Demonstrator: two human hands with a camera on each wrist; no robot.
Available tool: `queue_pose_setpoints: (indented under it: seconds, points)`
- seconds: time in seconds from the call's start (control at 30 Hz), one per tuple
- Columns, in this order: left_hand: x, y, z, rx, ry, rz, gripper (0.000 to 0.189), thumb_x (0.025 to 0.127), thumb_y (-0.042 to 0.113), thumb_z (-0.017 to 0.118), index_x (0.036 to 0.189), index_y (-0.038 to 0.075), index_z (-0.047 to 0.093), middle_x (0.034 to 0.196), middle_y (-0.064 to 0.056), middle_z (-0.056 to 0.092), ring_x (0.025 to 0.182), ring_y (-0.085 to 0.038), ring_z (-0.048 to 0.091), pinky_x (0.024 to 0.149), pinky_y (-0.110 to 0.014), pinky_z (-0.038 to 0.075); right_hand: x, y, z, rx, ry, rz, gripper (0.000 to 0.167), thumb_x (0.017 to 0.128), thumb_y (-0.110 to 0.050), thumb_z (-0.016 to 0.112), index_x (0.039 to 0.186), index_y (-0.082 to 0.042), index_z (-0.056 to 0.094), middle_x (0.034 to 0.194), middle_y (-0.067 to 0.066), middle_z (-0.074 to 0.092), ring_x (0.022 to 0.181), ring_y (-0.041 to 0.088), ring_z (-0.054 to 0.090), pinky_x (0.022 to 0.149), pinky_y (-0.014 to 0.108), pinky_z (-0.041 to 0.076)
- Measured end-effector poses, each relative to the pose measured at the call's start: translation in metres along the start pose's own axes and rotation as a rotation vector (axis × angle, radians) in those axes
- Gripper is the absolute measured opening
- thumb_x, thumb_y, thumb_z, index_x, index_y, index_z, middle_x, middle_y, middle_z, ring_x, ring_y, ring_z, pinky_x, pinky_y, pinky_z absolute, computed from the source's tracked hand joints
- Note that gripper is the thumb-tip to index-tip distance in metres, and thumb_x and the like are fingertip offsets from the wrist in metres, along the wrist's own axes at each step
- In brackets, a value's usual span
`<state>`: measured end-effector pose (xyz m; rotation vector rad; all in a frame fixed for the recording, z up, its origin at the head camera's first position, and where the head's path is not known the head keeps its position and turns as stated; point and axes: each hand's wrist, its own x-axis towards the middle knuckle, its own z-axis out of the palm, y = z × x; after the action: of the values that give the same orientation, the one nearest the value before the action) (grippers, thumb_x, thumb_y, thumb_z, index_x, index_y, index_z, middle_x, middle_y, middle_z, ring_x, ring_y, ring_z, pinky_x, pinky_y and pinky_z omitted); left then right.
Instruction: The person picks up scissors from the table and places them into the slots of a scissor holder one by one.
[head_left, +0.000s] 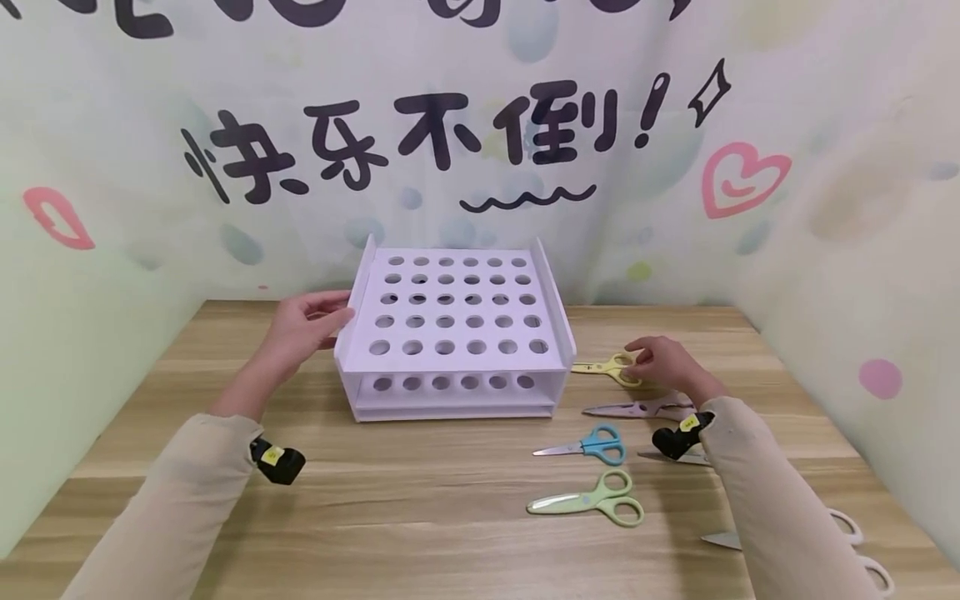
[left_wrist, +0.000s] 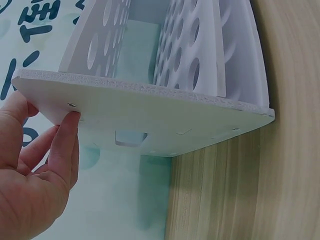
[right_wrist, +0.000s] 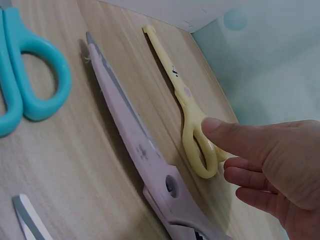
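Observation:
A white perforated rack (head_left: 448, 364) with several rows of round holes stands upright on the table toward the back. My left hand (head_left: 303, 325) grips the edge of its left side panel (left_wrist: 150, 112), with fingertips on the outer face. Right of the rack lie yellow scissors (head_left: 596, 367), blades pointing toward it. My right hand (head_left: 663, 367) holds their handle loops (right_wrist: 204, 165) between thumb and fingers. The scissors still lie flat along the wood. Pale purple scissors (right_wrist: 135, 135) lie beside them, partly beneath my right wrist.
Blue scissors (head_left: 600, 446) and light green scissors (head_left: 592, 502) lie in front of the rack's right side. Beneath the right forearm are scissors with silver blades (head_left: 693, 454) and white-handled scissors (head_left: 847, 529). A printed cloth (head_left: 652, 242) hangs behind and at both sides of the wooden table (head_left: 360, 517).

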<state>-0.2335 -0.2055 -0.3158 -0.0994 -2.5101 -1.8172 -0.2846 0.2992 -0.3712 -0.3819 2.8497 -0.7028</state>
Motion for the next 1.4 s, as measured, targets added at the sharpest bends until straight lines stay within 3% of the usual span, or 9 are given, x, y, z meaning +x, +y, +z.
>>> queue_pose_setpoints:
  seconds: [0.4,0.6,1.07,1.4]
  points:
    - [0.001,-0.002,0.002,-0.014,0.004,0.002,0.048,0.091,0.016,0.057,0.133,-0.004,0.043,0.102,-0.006,0.050,0.083,-0.002,0.054,0.070,-0.024,0.054,0.004,0.012,0.008,0.021,0.021,-0.022,0.048,0.082,-0.016,0.070,0.119,0.010,0.053,0.090,0.017,0.061,0.080,0.025,0.055,0.069,0.036,0.048]
    - [-0.002,-0.002,0.001,-0.015,0.002,-0.002,0.048,0.091,0.017,0.057,0.133,-0.003,0.043,0.105,-0.008,0.050,0.082,-0.002,0.054,0.070,-0.024,0.054,0.006,0.014,0.009,0.035,0.034,-0.015,0.047,0.082,-0.013,0.070,0.119,0.011,0.054,0.085,0.013,0.059,0.073,0.020,0.050,0.063,0.029,0.044]
    - [-0.001,-0.001,0.003,0.003,-0.001,-0.004,0.048,0.092,0.018,0.057,0.134,-0.002,0.044,0.106,-0.010,0.049,0.084,-0.004,0.053,0.070,-0.023,0.054,0.004,0.016,0.013,0.012,0.082,-0.019,0.045,0.081,-0.013,0.071,0.115,0.011,0.055,0.089,0.017,0.059,0.080,0.027,0.054,0.070,0.039,0.048]
    - [-0.003,0.001,0.002,0.021,0.006,-0.021,0.051,0.091,0.022,0.057,0.135,0.000,0.043,0.110,-0.011,0.049,0.085,-0.003,0.052,0.070,-0.021,0.053,-0.003,0.013,0.008,0.010,0.103,-0.035,0.048,0.081,-0.015,0.071,0.119,0.009,0.054,0.087,0.014,0.061,0.079,0.026,0.056,0.065,0.036,0.048]
